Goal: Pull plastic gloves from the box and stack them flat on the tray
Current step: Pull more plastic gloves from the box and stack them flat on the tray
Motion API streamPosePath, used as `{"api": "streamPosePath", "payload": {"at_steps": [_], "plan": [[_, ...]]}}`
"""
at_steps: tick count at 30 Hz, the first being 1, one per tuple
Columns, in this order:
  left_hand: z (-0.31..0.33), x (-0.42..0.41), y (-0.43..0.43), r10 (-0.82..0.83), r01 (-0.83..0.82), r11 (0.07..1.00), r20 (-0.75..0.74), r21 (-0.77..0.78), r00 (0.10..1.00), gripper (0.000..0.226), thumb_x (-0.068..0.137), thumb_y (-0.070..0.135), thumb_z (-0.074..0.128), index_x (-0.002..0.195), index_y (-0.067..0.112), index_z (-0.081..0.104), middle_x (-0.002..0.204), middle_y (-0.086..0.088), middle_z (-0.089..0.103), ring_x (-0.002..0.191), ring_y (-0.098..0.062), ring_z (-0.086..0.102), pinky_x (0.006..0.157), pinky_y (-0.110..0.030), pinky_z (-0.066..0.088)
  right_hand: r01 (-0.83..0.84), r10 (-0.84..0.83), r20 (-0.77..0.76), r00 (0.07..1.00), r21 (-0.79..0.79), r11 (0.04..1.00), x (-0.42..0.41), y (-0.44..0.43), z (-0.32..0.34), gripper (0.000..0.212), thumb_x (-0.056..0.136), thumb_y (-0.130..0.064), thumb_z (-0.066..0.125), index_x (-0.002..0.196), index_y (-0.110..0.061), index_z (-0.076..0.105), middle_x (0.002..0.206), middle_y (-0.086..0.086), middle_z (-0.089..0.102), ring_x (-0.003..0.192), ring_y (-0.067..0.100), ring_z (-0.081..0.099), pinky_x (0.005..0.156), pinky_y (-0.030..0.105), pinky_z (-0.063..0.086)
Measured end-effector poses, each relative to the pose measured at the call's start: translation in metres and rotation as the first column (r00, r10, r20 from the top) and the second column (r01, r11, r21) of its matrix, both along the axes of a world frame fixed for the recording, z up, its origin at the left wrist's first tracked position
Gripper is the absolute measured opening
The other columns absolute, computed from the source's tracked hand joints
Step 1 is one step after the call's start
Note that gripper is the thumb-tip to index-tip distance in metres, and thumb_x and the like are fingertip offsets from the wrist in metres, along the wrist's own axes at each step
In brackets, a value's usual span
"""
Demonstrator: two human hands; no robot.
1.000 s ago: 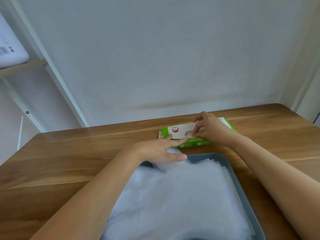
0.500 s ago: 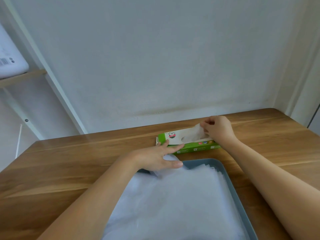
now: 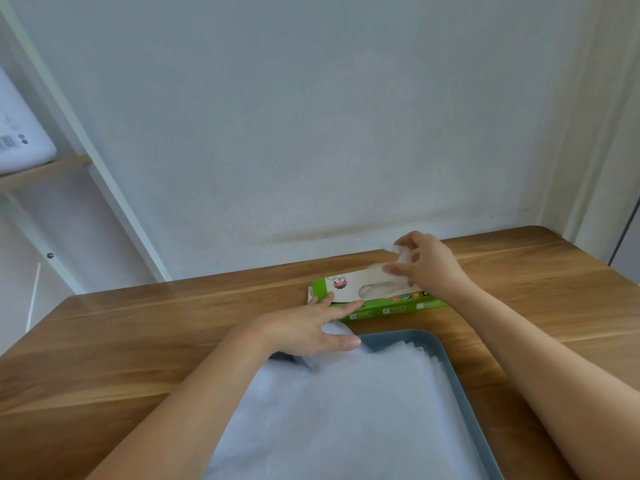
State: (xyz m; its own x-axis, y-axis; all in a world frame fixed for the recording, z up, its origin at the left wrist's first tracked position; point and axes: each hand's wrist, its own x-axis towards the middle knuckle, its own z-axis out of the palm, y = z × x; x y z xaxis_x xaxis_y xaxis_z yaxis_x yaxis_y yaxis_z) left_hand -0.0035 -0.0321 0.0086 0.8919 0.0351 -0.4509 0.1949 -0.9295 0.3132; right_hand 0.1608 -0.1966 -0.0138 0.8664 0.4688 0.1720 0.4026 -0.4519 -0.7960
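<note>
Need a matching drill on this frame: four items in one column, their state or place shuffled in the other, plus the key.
Column one
1. left hand
2. right hand
3. box
4. tray

Column two
A. grey, holds the stacked gloves
B. pinches a glove that is half out of the box
C. fingers straight, resting on the box and the stacked gloves
D. green and white, on the table beyond the tray

Pairs: 1-C, 2-B, 3-D, 4-A

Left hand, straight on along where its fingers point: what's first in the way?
The green glove box. The left hand lies flat, its fingers aimed at the box's near left end and seemingly touching it, though depth is unclear from this one view.
</note>
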Motion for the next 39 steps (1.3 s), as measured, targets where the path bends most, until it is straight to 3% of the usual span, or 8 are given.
{"api": "streamPosePath", "payload": {"at_steps": [2, 8, 19, 22, 25, 31, 35, 39], "plan": [[0.001, -0.001, -0.001, -0.001, 0.001, 1.000, 0.001, -0.007, 1.000, 0.068, 0.089, 0.065, 0.045, 0.143, 0.061, 0.004, 0.161, 0.004, -0.013, 0.147, -0.017, -0.016, 0.121, -0.040, 0.004, 0.078, -0.076, -0.025, 0.997, 0.077, 0.994, 0.004, -0.002, 0.002, 0.015, 0.093, -0.020, 0.057, 0.096, -0.014, 0.070, 0.080, 0.008, 0.066, 0.060, 0.015, 0.054, 0.054, 0.018, 0.040], [0.005, -0.001, -0.005, -0.003, 0.004, 1.000, -0.010, 0.020, 1.000, 0.066, 0.090, 0.064, 0.044, 0.144, 0.059, 0.006, 0.162, 0.004, -0.010, 0.149, -0.017, -0.007, 0.121, -0.036, 0.009, 0.116, -0.046, -0.202, 0.978, 0.352, 0.929, 0.012, -0.012, 0.029, 0.034, 0.096, -0.027, 0.051, 0.071, -0.022, 0.073, 0.089, 0.005, 0.070, 0.083, 0.025, 0.062, 0.088, 0.038, 0.049], [0.016, -0.007, -0.003, 0.062, -0.025, 0.975, 0.161, -0.221, 0.985, 0.055, 0.094, 0.059, 0.042, 0.146, 0.042, 0.035, 0.156, 0.009, 0.027, 0.143, -0.014, 0.027, 0.105, -0.017, 0.023, -0.294, 0.373, -0.032, 0.927, 0.555, 0.778, -0.058, -0.037, 0.126, 0.033, 0.099, -0.024, 0.046, 0.082, -0.008, 0.070, 0.069, 0.010, 0.066, 0.052, 0.011, 0.060, 0.055, 0.018, 0.050], [0.037, -0.010, -0.011, 0.261, 0.060, 0.665, 0.307, -0.745, 0.915, 0.087, 0.079, 0.080, 0.039, 0.144, 0.023, 0.043, 0.148, 0.006, 0.043, 0.138, -0.009, 0.036, 0.107, -0.021, 0.025, -0.424, 0.501, -0.083, 0.861, 0.425, 0.800, -0.070, -0.038, 0.125, 0.035, 0.098, -0.028, 0.047, 0.086, -0.006, 0.072, 0.063, 0.010, 0.064, 0.051, 0.013, 0.057, 0.051, 0.017, 0.046], [0.051, -0.010, -0.024, 0.222, 0.212, 0.418, 0.326, -0.883, 0.919, 0.111, 0.066, 0.086, 0.045, 0.143, 0.005, 0.041, 0.148, -0.007, 0.044, 0.143, -0.022, 0.033, 0.119, -0.040, 0.022, -0.477, 0.547, -0.100, 0.831, 0.375, 0.795, -0.081, -0.036, 0.123, 0.036, 0.097, -0.031, 0.049, 0.084, -0.008, 0.074, 0.066, 0.014, 0.064, 0.051, 0.017, 0.054, 0.048, 0.020, 0.042], [0.052, -0.043, -0.055, 0.455, 0.024, 0.356, 0.195, -0.934, 0.869, 0.039, 0.082, 0.028, 0.073, 0.109, 0.001, 0.068, 0.103, -0.008, 0.071, 0.094, -0.017, 0.068, 0.078, -0.023, 0.053, -0.411, 0.479, -0.159, 0.863, 0.329, 0.850, -0.117, -0.027, 0.114, 0.041, 0.097, -0.041, 0.047, 0.092, -0.008, 0.072, 0.080, 0.034, 0.064, 0.042, 0.016, 0.050, 0.045, 0.021, 0.043], [0.048, -0.062, -0.065, 0.687, -0.057, 0.182, 0.086, -0.982, 0.721, 0.041, 0.078, 0.032, 0.066, 0.101, -0.003, 0.068, 0.084, -0.015, 0.064, 0.068, -0.021, 0.064, 0.052, -0.023, 0.050, -0.278, 0.414, -0.265, 0.871, 0.430, 0.859, -0.134, -0.040, 0.105, 0.052, 0.076, -0.059, 0.053, 0.108, -0.020, 0.066, 0.095, -0.007, 0.070, 0.074, -0.005, 0.067, 0.059, 0.011, 0.050], [0.044, -0.081, -0.060, 0.805, -0.029, 0.094, 0.059, -0.995, 0.591, 0.044, 0.084, 0.034, 0.059, 0.105, -0.003, 0.064, 0.097, -0.017, 0.066, 0.084, -0.025, 0.064, 0.061, -0.026, 0.050, -0.352, 0.600, -0.481, 0.639, 0.511, 0.784, -0.146, -0.060, 0.083, 0.042, 0.082, -0.028, 0.071, 0.117, -0.007, 0.062, 0.115, 0.012, 0.068, 0.100, 0.020, 0.068, 0.079, 0.027, 0.056]]}}
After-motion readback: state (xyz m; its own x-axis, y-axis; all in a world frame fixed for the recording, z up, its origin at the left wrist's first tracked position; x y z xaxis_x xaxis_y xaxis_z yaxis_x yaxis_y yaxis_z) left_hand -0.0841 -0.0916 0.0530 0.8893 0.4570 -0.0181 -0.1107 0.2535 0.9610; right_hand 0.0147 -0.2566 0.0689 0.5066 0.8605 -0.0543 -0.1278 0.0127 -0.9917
